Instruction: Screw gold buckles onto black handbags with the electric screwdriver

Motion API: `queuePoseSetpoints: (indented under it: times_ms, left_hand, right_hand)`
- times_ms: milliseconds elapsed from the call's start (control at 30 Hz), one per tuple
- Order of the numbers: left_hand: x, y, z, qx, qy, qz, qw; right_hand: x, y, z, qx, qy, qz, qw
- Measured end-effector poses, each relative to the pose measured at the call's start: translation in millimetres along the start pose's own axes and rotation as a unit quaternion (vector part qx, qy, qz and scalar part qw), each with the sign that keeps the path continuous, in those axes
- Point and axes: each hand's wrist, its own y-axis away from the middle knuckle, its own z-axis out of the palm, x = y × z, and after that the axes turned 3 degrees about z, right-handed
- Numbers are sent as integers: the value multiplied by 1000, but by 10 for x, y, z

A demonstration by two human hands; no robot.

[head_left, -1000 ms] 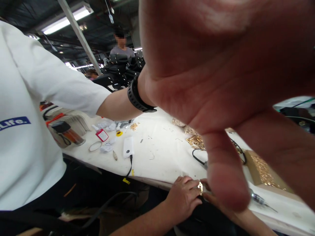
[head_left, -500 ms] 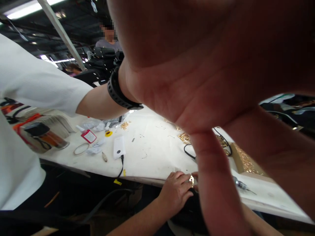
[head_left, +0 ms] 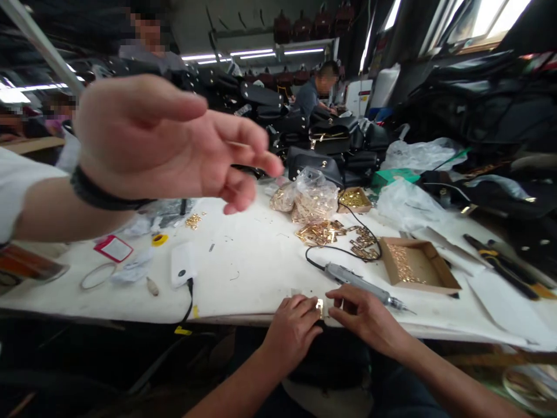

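Observation:
At the front edge of the white table, the fingers of my left hand [head_left: 296, 328] press together on a small shiny gold metal fitting [head_left: 319, 308]. Just to its right is my right hand [head_left: 368, 316], its fingers curved and apart, with nothing visible between the tips. Behind that hand lies a grey electric screwdriver [head_left: 357, 281], its bit pointing right and its black cord looping back. Dark material [head_left: 331, 363] below the table edge is too dim to make out.
Another person's hand [head_left: 174, 142] with a black wristband reaches in from the left. An open cardboard box [head_left: 439, 270] holds small gold parts. Gold fittings [head_left: 319, 232] lie before plastic bags [head_left: 315, 200]. A white power bank [head_left: 183, 261] sits left; black bags [head_left: 313, 162] are piled behind.
The other person's hand has drawn back left from close before the camera, uncovering the table's right side and my right hand. My left hand stays at the gold fitting.

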Motion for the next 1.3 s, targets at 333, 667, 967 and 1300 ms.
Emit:
queuePoseSetpoints:
  times_ms: [333,667,967,1300]
  left_hand:
    - [-75,-14,35,25,-32,41,998]
    - [-166,-43,38,22,-76,94,992]
    - [-231,-51,75,45,-81,115,989]
    - [-170,-41,55,32,-68,96,992]
  right_hand:
    - [258,-102,-1057,190,159,35,968]
    - [813,-102,-1993,182,321,171,914]
    - [1001,-323,-1856,49,343,164,924]
    - [719,-298,-1614,154,359,91,916]
